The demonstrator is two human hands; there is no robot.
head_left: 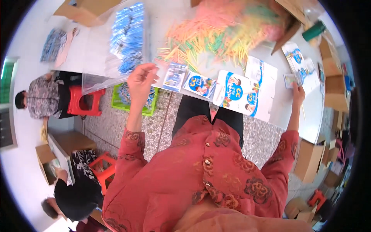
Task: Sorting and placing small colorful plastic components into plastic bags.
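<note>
My left hand [141, 79] hangs over the table's front edge, its fingers loosely bent and apart, with nothing visible in them. Beside it on the table lie two small blue-and-white printed packets [174, 77]. Further out stands a clear plastic tray [146, 42] heaped with blue foil packets [129, 42]. On the right, my right hand [298, 94] pinches a small printed card [290, 80] above the tabletop. Flat white-and-blue printed cartons [236, 91] lie between my hands. Another printed carton [292, 54] rests beyond my right hand.
A big pile of thin pink, yellow and green sticks [212, 36] covers the far middle of the white table [276, 104]. Below the left edge is a green crate [116, 98] of packets. Red stools [83, 102], cardboard boxes [309, 160] and two other people [42, 94] are around.
</note>
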